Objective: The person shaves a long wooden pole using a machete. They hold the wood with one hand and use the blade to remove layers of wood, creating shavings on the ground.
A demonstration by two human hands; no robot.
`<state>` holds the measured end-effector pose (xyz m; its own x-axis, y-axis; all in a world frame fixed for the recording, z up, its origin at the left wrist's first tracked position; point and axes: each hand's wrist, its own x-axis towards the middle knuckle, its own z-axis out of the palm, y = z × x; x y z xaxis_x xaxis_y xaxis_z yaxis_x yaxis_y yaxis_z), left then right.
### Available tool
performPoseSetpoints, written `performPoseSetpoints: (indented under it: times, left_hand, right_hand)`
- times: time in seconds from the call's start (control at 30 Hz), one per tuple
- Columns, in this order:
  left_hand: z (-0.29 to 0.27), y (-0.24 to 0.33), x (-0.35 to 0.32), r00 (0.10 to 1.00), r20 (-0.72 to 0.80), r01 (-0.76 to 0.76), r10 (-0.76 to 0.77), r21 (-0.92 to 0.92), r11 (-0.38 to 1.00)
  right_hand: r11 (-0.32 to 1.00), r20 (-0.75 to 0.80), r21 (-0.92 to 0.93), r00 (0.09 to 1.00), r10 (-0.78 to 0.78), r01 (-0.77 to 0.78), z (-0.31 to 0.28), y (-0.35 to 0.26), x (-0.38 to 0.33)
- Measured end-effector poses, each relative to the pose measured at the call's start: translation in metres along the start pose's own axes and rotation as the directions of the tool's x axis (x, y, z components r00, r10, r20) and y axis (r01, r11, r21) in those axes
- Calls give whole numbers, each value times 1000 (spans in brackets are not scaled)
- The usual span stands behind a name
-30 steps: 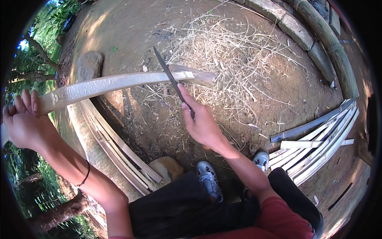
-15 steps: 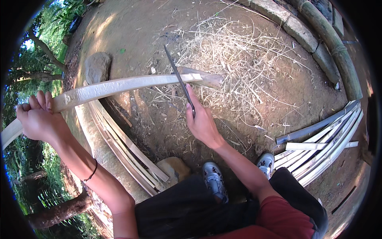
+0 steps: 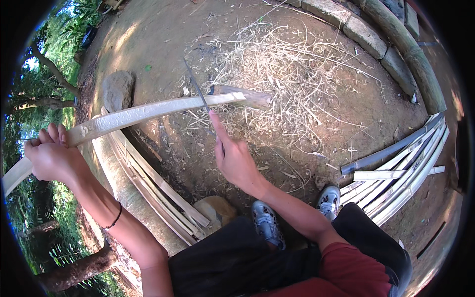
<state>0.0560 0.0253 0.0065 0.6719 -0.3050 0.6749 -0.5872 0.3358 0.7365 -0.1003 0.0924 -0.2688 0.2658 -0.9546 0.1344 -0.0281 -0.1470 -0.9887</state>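
Near the free end of the split bamboo strip, the knife blade crosses at a slant; versus half a second ago, it sits farther from the tip, nearer my left hand. That hand grips the strip at much the same spot, fingers curled over. My right hand is closed, apparently around the handle (hidden), index finger extended towards the blade. The strip runs across to a wood block, tip seemingly resting there. Blade contact: cannot tell. Reading: blade drawn back within a shaving pass, surfacing unfinished.
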Motion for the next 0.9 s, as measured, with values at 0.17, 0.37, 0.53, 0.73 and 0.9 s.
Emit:
performPoseSetpoints:
  times: [0.17,0.37,0.53,0.73,0.9]
  left_hand:
    - [7,11,-14,997,-48,-64,66,25,998]
    - [-9,-2,15,996,87,-28,29,-15,999]
    - [-7,-4,7,999,1,-54,54,28,998]
    - [8,3,-4,1000,10,-23,23,-33,999]
    - [9,5,-11,998,-28,-53,53,11,999]
  right_hand:
    - [993,7,-27,993,-119,119,5,-29,-5]
    - [999,-48,24,999,-20,21,3,13,1]
    - [995,-2,86,999,-49,49,-7,-27,2]
    - [994,-37,-38,994,101,-102,-9,39,-2]
    - [990,-68,45,988,140,-137,-13,34,-4]
